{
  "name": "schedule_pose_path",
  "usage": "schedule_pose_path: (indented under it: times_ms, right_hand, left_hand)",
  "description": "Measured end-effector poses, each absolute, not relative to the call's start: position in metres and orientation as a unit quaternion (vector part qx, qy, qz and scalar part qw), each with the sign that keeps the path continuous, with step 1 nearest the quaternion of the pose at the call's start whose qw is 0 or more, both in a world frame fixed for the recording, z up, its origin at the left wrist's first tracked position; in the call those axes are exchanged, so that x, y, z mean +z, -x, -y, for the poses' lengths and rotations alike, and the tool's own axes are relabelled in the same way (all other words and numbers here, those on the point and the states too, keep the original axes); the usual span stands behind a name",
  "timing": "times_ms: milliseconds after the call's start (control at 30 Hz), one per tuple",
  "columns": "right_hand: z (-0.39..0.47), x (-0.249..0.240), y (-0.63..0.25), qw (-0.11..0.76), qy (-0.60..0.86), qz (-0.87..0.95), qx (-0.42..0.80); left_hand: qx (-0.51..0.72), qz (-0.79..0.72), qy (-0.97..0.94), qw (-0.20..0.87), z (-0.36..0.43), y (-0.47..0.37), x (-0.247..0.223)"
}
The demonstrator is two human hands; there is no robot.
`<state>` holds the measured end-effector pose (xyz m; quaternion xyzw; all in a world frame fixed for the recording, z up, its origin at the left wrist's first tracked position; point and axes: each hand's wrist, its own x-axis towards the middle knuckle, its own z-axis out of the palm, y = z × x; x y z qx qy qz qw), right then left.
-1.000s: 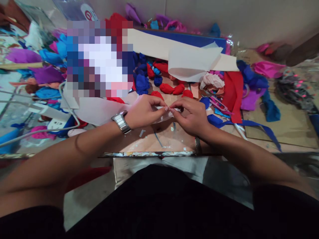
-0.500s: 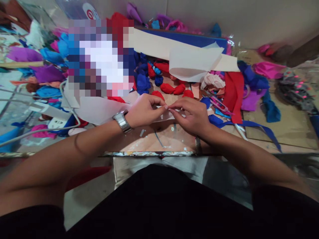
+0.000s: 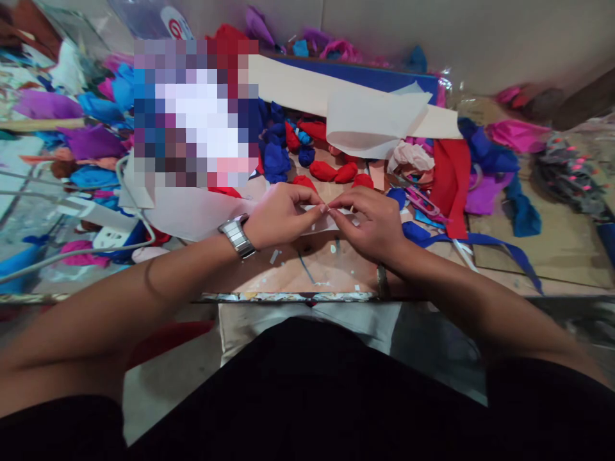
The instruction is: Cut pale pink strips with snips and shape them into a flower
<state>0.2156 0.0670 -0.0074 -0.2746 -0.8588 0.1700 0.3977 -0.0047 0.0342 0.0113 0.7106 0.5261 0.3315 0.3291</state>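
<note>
The table [image 3: 283, 272] spans the width of the frame, its near edge running level just below the middle. Beside that edge, at centre, an open stretch of surface lies between the two forearms [image 3: 192, 269], giving the hands room below; above them the heaped material leaves little. On the right, a flat cardboard sheet [image 3: 557, 256] reaches down close to the near edge. A long cream strip [image 3: 288, 80] slants across the upper centre over a blue panel [image 3: 384, 75], with a curled white sheet [image 3: 365, 125] lying over its lower edge. Another white sheet [image 3: 192, 214] spreads left of centre, its right end passing by the left hand. A red strip [image 3: 451, 186] hangs downward right of centre, and a blue ribbon [image 3: 500, 242] trails from beside the right hand toward the near edge.

The left hand [image 3: 278, 216] and right hand [image 3: 372, 224] meet at the centre of the frame, fingertips touching or almost so. On each, thumb and forefinger are pinched together on a small white piece [image 3: 324, 223], which shows under and between them; whether it also rests on the table cannot be told. Red bundles [image 3: 331, 171] sit just above the hands. A metal watch [image 3: 237, 237] circles the left wrist. Tiny pale scraps [image 3: 274, 257] dot the open stretch beneath.
</note>
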Motion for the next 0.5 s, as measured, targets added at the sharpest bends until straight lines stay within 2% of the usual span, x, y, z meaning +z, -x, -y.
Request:
schedule_pose_path:
  times_ms: [367,500]
  right_hand:
    - [-0.0648,-0.007,-0.214,0.375,0.325,0.833,0.244]
    - [-0.0652,-0.0091,-0.2126,0.352,0.334,0.824,0.294]
  left_hand:
    - [0.312,-0.513,-0.786,0.147,-0.0268,0.0015,0.0084]
    - [0.303,-0.507,-0.797,0.127,-0.0273,0.0006,0.0065]
